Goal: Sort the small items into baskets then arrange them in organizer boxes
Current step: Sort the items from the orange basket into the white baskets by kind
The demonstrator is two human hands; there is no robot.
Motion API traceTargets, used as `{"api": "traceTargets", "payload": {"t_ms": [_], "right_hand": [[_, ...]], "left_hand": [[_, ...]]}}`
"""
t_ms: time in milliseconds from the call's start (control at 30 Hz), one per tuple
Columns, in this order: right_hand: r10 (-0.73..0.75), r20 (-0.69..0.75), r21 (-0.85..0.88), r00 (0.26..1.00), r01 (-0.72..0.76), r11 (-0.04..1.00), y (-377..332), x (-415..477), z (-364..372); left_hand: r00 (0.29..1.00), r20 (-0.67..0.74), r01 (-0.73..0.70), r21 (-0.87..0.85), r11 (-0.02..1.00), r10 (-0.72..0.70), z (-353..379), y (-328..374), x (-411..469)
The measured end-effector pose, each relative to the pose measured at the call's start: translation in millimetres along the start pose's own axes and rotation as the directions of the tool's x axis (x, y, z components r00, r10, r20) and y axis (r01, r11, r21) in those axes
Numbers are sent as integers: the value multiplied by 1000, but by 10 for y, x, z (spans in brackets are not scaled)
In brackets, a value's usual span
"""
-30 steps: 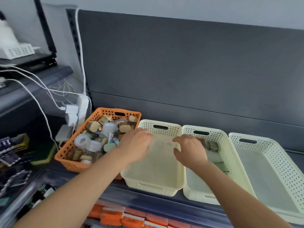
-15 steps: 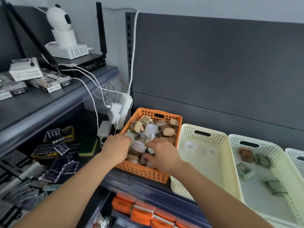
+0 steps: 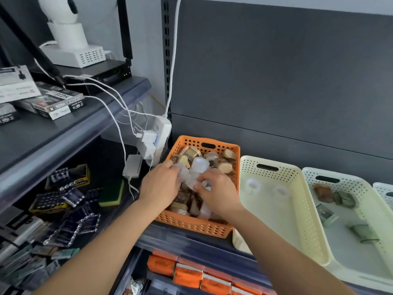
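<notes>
A dark shelf [image 3: 191, 244] carries an orange basket [image 3: 191, 224]; just right of it, three cream baskets [image 3: 306, 209] sit in a row.

I see both hands down in the orange basket [image 3: 191, 225], left hand [image 3: 160, 185] and right hand [image 3: 219, 192], fingers curled among translucent white caps [image 3: 198, 165] on a heap of brown and gold jars [image 3: 224, 167]. Whether either hand actually grips one I cannot tell. Just beside it on the right, the first cream basket [image 3: 274, 170] holds two pale round pieces [image 3: 253, 184], and the next cream basket [image 3: 359, 184] holds green and brown items [image 3: 344, 199].
</notes>
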State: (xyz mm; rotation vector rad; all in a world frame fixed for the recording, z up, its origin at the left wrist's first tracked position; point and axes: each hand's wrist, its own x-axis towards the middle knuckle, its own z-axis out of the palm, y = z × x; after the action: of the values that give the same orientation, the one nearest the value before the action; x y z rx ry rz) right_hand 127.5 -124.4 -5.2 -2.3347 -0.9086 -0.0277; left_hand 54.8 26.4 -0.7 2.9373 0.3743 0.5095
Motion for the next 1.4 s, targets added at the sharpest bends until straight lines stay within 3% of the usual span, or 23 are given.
{"api": "traceTargets", "payload": {"t_ms": [167,267,400,600,733,800,933,1133,1267,1400], "right_hand": [[49,-188,-1,981,-50,999,324,-140,-425],[71,-226,-118,971,-100,988,635,-310,-691],[107,-210,-276,972,-164,947,1045,-561,-932],[155,-3,-594,988,-126,795,1392,-775,-1022],[161,190,-733,968,30,679,1433,-764,-968],[166,211,-760,963,55,647,1451,-738,-966],[161,209,-739,964,48,672,1508,-733,-960],[82,157,-558,984,20,830,1350,-622,-939],[-81,120,-386,989,122,914,921,-479,-797],[-247,141,-265,959,277,924,369,-287,-555]], "left_hand": [[986,-73,-163,-177,971,153,-77,456,154],[963,-95,-267,-207,941,252,-5,853,230],[930,24,-357,-166,919,366,259,1328,286],[853,331,-455,94,886,403,547,1844,294],[831,459,-415,135,900,315,693,1938,269],[831,470,-399,132,907,297,708,1946,244],[839,424,-419,103,902,341,662,1921,183],[890,230,-407,10,913,394,394,1631,116],[944,128,-301,-38,953,304,96,1168,44],[968,187,-168,0,986,165,-97,509,-8]]}}
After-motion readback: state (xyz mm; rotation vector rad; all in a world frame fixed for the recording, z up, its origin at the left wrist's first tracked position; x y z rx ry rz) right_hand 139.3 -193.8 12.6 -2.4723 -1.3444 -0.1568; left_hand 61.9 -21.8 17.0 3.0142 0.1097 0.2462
